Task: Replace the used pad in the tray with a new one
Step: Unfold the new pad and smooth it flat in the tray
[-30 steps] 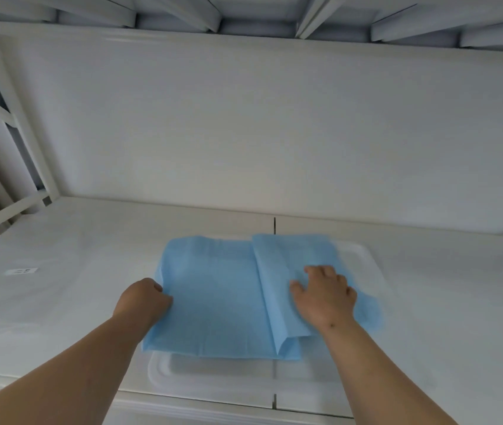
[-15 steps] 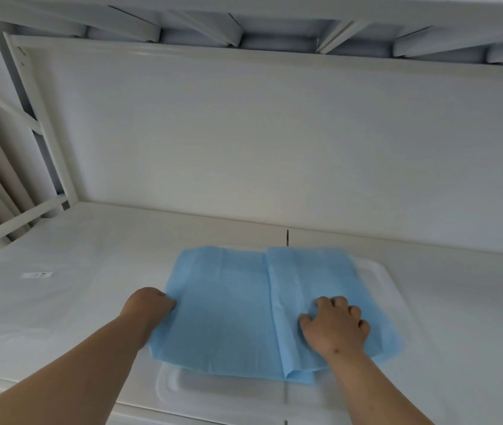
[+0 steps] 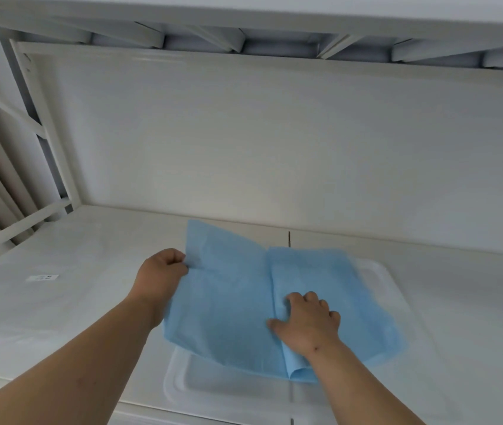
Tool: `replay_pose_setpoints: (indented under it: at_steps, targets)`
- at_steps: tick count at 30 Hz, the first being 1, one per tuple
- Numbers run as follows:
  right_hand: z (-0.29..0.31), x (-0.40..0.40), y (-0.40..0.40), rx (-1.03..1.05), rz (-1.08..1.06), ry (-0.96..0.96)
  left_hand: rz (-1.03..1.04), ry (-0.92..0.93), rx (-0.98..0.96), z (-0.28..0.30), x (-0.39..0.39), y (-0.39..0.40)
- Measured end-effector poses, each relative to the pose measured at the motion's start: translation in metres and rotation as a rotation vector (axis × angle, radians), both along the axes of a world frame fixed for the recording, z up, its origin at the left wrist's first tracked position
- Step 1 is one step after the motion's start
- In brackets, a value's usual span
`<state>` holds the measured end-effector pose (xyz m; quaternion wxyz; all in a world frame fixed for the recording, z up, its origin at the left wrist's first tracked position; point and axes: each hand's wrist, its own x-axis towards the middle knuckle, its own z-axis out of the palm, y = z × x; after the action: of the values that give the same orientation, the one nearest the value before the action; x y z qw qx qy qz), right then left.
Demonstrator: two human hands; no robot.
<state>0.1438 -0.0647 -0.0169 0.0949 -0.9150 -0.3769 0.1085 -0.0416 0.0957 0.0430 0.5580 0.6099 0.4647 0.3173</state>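
Left hand [image 3: 161, 276] pinching blue pad's [image 3: 228, 311] left edge, right hand [image 3: 307, 323] pressed flat on it, over tray [image 3: 189, 391]

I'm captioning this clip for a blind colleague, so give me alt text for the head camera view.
Two bare hands spread a blue pad over a white tray on a white shelf: the left hand grips the pad's left edge, slightly lifted, while the right hand presses down beside a centre fold. A white back panel rises behind.

Small label [image 3: 42, 277], print unreadable
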Motion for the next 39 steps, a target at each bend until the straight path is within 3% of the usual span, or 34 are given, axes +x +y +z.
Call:
replay_pose_setpoints:
  at_steps: [6,11,16,20,24,26,29,32,36,39]
  targets:
    - [-0.005,-0.004,-0.004,0.084,-0.062,-0.003,-0.137,-0.119,-0.155,0.005,-0.004,-0.009]
    - [-0.011,0.001,-0.006,0.178,-0.191,0.127,-0.246,-0.226,-0.303,-0.002,-0.01,-0.017]
    - [-0.013,0.009,-0.012,0.424,-0.39,0.245,-0.423,-0.159,-0.316,0.0,-0.014,-0.022]
    - [-0.004,0.015,-0.02,0.68,-0.569,0.199,-0.397,-0.132,-0.315,0.0,-0.019,-0.021]
    - [0.006,0.019,-0.026,0.797,-0.645,0.177,-0.566,-0.111,-0.335,0.004,-0.022,-0.025]
    - [0.014,0.021,-0.028,0.822,-0.682,0.183,-0.686,0.001,-0.266,0.009,-0.021,-0.033]
    - [0.037,0.026,-0.028,0.872,-0.677,0.093,-0.904,0.455,0.089,0.017,-0.012,-0.047]
    - [0.059,0.021,-0.02,0.932,-0.513,0.053,-1.009,0.807,0.339,0.017,0.001,-0.061]
    - [0.077,0.001,-0.013,0.919,-0.243,-0.023,-1.105,1.041,0.534,0.016,0.008,-0.076]
    - [0.086,-0.016,-0.011,0.626,-0.034,-0.08,-1.133,1.154,0.65,0.02,0.008,-0.089]
